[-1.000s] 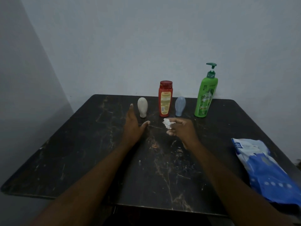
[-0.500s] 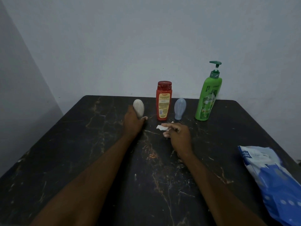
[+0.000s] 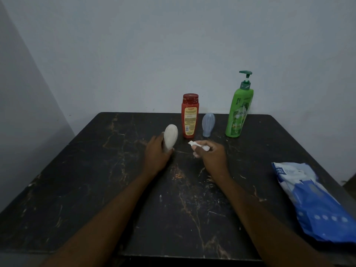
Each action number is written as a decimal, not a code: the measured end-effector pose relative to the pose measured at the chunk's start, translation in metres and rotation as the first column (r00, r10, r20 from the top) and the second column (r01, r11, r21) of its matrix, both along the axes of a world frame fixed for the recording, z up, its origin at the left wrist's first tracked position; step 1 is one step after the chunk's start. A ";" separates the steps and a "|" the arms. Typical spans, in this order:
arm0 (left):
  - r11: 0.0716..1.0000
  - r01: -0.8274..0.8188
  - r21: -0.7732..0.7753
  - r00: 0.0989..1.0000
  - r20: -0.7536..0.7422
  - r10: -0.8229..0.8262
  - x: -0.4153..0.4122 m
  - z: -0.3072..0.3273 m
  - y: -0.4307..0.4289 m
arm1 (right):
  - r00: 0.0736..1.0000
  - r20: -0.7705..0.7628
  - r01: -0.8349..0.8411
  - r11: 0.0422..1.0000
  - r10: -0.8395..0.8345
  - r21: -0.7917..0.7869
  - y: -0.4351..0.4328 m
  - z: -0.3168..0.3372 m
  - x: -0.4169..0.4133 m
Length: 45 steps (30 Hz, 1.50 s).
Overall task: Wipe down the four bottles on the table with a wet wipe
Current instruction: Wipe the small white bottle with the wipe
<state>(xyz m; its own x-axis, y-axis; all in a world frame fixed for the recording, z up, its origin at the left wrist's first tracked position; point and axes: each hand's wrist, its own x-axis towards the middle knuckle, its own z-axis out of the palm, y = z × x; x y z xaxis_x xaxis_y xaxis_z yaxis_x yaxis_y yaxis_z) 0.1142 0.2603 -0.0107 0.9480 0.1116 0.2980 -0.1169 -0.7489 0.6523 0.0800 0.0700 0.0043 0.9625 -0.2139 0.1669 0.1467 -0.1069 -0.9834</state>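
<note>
The desk [image 3: 96, 189] is black, with thin wiggly lines of orange-brown and white all over it, like cracks in stone. Toward its far edge there are four bottles. The cream bottle [image 3: 171, 136] is a plain, dull white with no pattern. The red bottle [image 3: 189, 116] has a darker red cap and a yellow label with tiny writing. The pale blue bottle [image 3: 208, 124] is one soft grey-blue colour all over. The green bottle [image 3: 238, 112] is bright green with a dark green pump and white letters on its front. The wipe [image 3: 194, 144] is white. At the right edge of the desk, the pack [image 3: 312, 201] is blue and white with a row of white dots. The wall [image 3: 173, 45] is pale grey-blue.
</note>
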 end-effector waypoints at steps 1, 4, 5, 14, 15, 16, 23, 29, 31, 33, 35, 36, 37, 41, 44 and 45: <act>0.998 0.039 0.040 0.999 0.006 -0.040 -0.009 0.000 -0.001 | 1.000 -0.008 -0.015 1.000 0.015 -0.001 -0.004 0.000 -0.006; 0.977 0.182 0.107 0.983 0.014 -0.185 -0.034 0.003 -0.009 | 0.999 -0.013 -0.047 0.997 0.047 -0.061 -0.022 0.001 -0.028; 0.968 0.227 0.112 0.973 0.009 -0.229 -0.040 0.005 -0.013 | 0.999 -0.003 -0.046 0.995 0.046 -0.088 -0.029 0.001 -0.034; 0.910 0.402 0.102 0.915 -0.012 -0.402 -0.068 0.003 -0.029 | 1.000 -0.011 -0.015 0.978 0.013 -0.208 -0.066 -0.015 -0.065; 0.912 0.399 0.095 0.916 -0.009 -0.400 -0.067 0.002 -0.029 | 1.000 -0.009 -0.002 0.967 0.000 -0.257 -0.066 -0.018 -0.065; 0.913 0.399 0.088 0.916 -0.009 -0.400 -0.066 0.001 -0.028 | 1.000 -0.003 0.019 0.947 -0.021 -0.321 -0.065 -0.019 -0.065; 0.895 0.438 0.082 0.899 -0.030 -0.437 -0.061 0.000 -0.027 | 0.998 0.037 0.069 0.855 -0.058 -0.514 -0.063 -0.026 -0.063; 0.889 0.450 0.085 0.893 -0.044 -0.448 -0.059 0.003 -0.024 | 0.992 -0.053 0.061 0.811 -0.113 -0.582 -0.060 -0.031 -0.059; 0.891 0.445 0.087 0.895 -0.056 -0.442 -0.058 0.004 -0.025 | 0.990 -0.043 0.083 0.793 -0.136 -0.603 -0.060 -0.031 -0.058; 0.894 0.440 0.084 0.898 -0.066 -0.436 -0.058 0.004 -0.024 | 0.986 -0.089 0.059 0.788 -0.144 -0.613 -0.059 -0.028 -0.056; 0.894 0.442 0.079 0.897 -0.068 -0.437 -0.058 0.005 -0.024 | 0.986 -0.085 0.054 0.751 -0.145 -0.658 -0.057 -0.026 -0.056; 0.894 0.442 0.078 0.896 -0.068 -0.438 -0.058 0.005 -0.024 | 0.987 -0.077 0.054 0.736 -0.143 -0.675 -0.057 -0.024 -0.057; 0.894 0.441 0.076 0.897 -0.068 -0.436 -0.058 0.005 -0.024 | 0.989 -0.059 0.059 0.718 -0.138 -0.694 -0.055 -0.021 -0.059; 0.898 0.434 0.079 0.901 -0.060 -0.430 -0.059 0.003 -0.024 | 0.996 -0.039 0.027 0.715 -0.076 -0.699 -0.047 -0.017 -0.064; 0.896 0.437 0.086 0.900 -0.033 -0.435 -0.058 0.000 -0.025 | 1.000 -0.016 -0.026 0.675 0.021 -0.738 -0.036 -0.021 -0.064; 0.893 0.440 0.093 0.898 -0.022 -0.440 -0.058 0.000 -0.025 | 0.998 -0.027 -0.054 0.652 0.052 -0.756 -0.033 -0.023 -0.062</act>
